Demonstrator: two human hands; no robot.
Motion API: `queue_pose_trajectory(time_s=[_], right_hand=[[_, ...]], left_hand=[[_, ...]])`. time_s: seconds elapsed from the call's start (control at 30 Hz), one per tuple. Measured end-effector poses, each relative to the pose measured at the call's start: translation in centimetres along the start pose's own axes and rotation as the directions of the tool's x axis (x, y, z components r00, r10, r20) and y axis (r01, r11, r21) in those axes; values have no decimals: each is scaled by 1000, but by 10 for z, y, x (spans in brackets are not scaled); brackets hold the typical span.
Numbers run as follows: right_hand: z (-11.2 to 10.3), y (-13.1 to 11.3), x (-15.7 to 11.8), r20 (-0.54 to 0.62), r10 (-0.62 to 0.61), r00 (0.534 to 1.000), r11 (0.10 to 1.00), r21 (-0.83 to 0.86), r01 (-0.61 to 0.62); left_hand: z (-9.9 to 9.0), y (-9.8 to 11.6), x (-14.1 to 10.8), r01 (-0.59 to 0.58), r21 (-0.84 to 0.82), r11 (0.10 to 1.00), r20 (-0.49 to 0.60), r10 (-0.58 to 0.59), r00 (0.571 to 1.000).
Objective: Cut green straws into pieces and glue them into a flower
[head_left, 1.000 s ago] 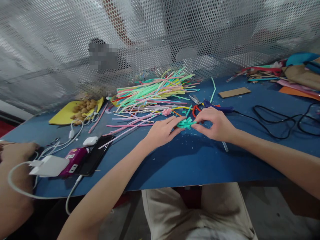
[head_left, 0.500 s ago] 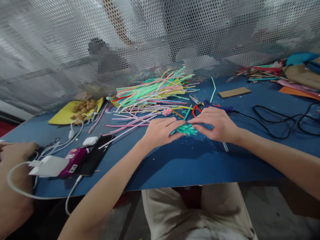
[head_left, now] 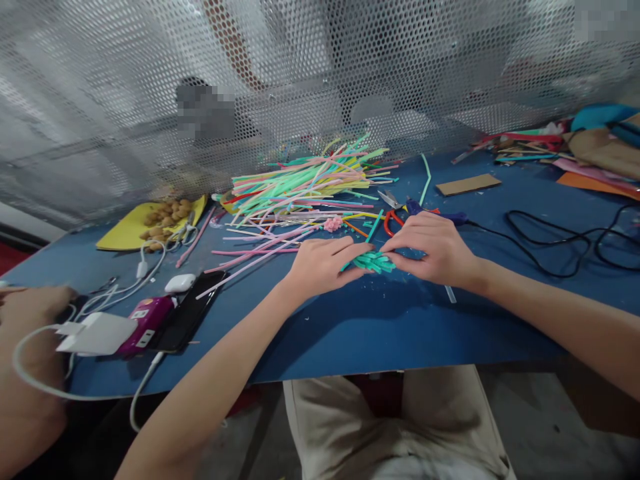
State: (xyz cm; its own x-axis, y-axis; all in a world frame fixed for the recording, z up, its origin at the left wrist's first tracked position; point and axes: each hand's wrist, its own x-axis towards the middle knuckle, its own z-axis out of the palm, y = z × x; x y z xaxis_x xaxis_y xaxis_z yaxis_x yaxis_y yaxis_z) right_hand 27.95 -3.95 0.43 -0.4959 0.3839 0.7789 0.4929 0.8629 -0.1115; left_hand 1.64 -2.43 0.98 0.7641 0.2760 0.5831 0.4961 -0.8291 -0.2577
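Note:
Between my two hands is a teal bunch of short pipe cleaners (head_left: 379,261), held just above the blue table. My left hand (head_left: 323,265) grips its left side between thumb and fingers. From the right, my right hand (head_left: 431,245) pinches the bunch with thumb and forefinger. A straight teal pipe cleaner (head_left: 375,225) slants up behind the bunch. Scissors (head_left: 390,220) with orange handles lie just beyond my right hand, beside a dark blue tool (head_left: 455,217) on a black cord, partly hidden by that hand. A small pink fuzzy cluster (head_left: 333,224) rests past my left hand.
A large heap of coloured pipe cleaners (head_left: 310,177) lies at the back against a perforated metal screen (head_left: 300,80). To the left are a phone (head_left: 193,313), a purple power block (head_left: 145,323), white cables and another person's arm (head_left: 30,347). A cardboard strip (head_left: 469,185) lies right.
My right fingertips have shifted slightly on the teal bunch, and more of its top shows. My left hand stays almost where it was.

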Motion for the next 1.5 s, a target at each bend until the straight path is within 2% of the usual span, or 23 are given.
queue_pose_trajectory(time_s=[0.27, 0.43, 0.7, 0.87, 1.1, 1.3, 1.5], right_hand=[[0, -3, 0, -36, 14, 999, 997, -72, -17], [-1, -5, 1, -65, -37, 997, 996, -85, 32], [-2, -1, 2, -84, -149, 985, 977, -164, 133], [-4, 4, -1, -66, -231, 971, 950, -232, 211], [-7, 1, 0, -68, -263, 962, 932, -275, 235], [-11, 6, -3, -9, -322, 947, 906, -293, 305], [-9, 8, -5, -24, -245, 969, 944, -234, 233]], left_hand=[[-1, 1, -1, 18, 2, 1000, 22, -18, 1000], [-1, 2, -1, 27, -4, 1000, 36, -26, 999], [-2, 3, 1, 14, -39, 999, -8, -14, 1000], [-2, 4, 1, 17, -43, 999, -2, -17, 1000], [-2, 3, -1, 38, -61, 997, 59, -34, 998], [-4, 7, 1, 44, -98, 994, 50, -39, 998], [-5, 7, 0, 41, -108, 993, 59, -35, 998]])
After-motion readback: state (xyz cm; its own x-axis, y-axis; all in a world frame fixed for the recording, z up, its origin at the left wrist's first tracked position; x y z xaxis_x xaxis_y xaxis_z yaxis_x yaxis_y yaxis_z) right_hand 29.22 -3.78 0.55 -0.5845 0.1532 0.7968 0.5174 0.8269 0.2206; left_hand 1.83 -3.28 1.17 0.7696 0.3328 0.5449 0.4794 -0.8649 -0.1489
